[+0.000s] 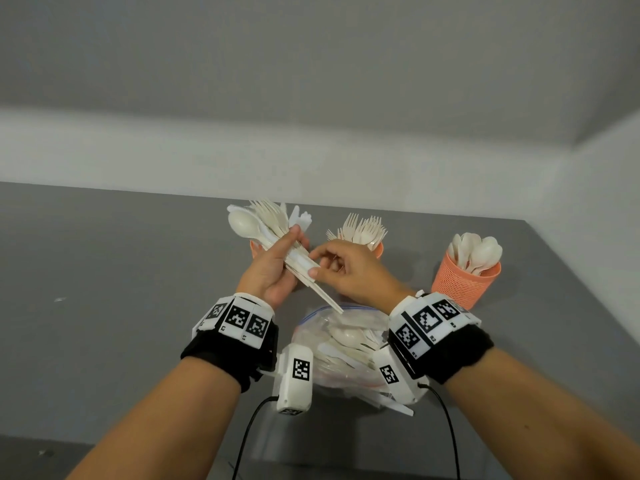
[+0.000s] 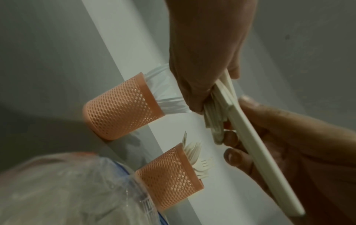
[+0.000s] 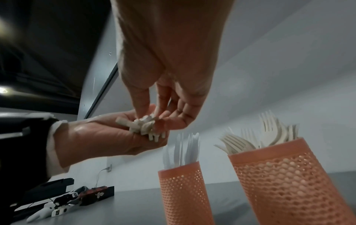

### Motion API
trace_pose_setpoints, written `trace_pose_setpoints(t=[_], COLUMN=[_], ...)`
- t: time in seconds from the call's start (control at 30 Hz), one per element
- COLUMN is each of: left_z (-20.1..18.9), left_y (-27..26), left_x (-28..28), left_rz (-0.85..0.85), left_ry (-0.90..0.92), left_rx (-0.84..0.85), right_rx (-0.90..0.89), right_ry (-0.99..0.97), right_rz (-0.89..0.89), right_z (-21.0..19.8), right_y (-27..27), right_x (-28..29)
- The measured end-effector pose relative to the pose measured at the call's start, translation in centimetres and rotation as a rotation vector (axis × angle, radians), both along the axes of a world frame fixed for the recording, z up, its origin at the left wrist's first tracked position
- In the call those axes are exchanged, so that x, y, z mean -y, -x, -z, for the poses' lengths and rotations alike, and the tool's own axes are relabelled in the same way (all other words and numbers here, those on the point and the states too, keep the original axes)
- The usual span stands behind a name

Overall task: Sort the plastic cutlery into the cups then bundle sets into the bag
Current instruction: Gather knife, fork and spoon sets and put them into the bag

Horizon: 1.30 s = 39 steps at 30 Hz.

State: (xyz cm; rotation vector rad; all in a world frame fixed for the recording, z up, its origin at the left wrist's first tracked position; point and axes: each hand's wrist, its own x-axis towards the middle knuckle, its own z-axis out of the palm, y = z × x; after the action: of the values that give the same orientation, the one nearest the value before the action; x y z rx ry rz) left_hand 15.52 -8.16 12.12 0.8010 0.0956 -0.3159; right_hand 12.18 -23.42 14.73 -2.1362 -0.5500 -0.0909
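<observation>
Left hand (image 1: 273,271) curled round mixed cutlery bundle (image 1: 277,237), heads fanned above fingers for easy picking; right hand (image 1: 346,268) pinching 1 handle (image 2: 256,146), probably to align it; bag (image 1: 346,341) below both

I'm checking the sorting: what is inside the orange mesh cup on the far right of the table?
The orange mesh cup holds white plastic spoons, bowls up above the rim. Their handles and the cup's bottom are hidden by the wall.

Grey counter (image 1: 138,271) across the lower frame, meeting pale wall (image 1: 311,64) behind. Wall corner at upper right. Plugged socket (image 3: 109,168) low on the wall, lower left of the right-wrist view.
</observation>
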Motion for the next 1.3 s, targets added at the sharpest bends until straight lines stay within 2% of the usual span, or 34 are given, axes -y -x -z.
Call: trace_pose_setpoints(t=[0.1, 0.23, 0.37, 0.63, 0.8, 0.9, 1.03, 1.1, 1.2, 1.3], left_z=[0.0, -0.9, -1.1, -1.3, -0.6, -0.1, -0.3, -0.2, -0.2, 0.0], left_y=[-0.3, 0.6, 1.0, 1.3, 0.7, 0.7, 0.8, 0.5, 0.2, -0.1], left_x=[-0.5, -0.1, -0.3, -1.1, -1.9, -1.5, -1.2, -2.1, -3.9, -5.5], left_rz=[-0.010, -0.055, -0.083, -0.130, -0.187, -0.131, -0.139, -0.171, -0.298, -0.391], left_ry=[0.039, 0.039, 0.069, 0.024, 0.030, -0.004, -0.043, -0.012, 0.045, 0.045], left_rx=[-0.024, 0.001, 0.006, 0.040, 0.028, 0.020, 0.068, 0.086, 0.027, -0.007], right_rx=[0.064, -0.150, -0.205, -0.306, -0.407, -0.292, -0.087, -0.018, -0.036, -0.056], right_ry=[0.102, -0.062, -0.069, -0.023, 0.084, 0.205, 0.243, 0.355, 0.484, 0.468], right_rz=[-0.019, 0.036, 0.010, -0.007, -0.017, -0.029, -0.072, -0.081, -0.009, 0.099], right_z=[-0.4, -0.1, -0.4, -1.1, -0.8, -0.4, -0.1, -0.3, -0.6, -1.0], right_y=[0.3, 0.1, 0.3, -1.0, -1.9, -1.9, -1.8, -2.1, -2.9, -3.6], right_x=[-0.3, -0.7, -0.8, 1.3, 2.6, 0.8, -1.5, -1.4, -0.3, 0.0])
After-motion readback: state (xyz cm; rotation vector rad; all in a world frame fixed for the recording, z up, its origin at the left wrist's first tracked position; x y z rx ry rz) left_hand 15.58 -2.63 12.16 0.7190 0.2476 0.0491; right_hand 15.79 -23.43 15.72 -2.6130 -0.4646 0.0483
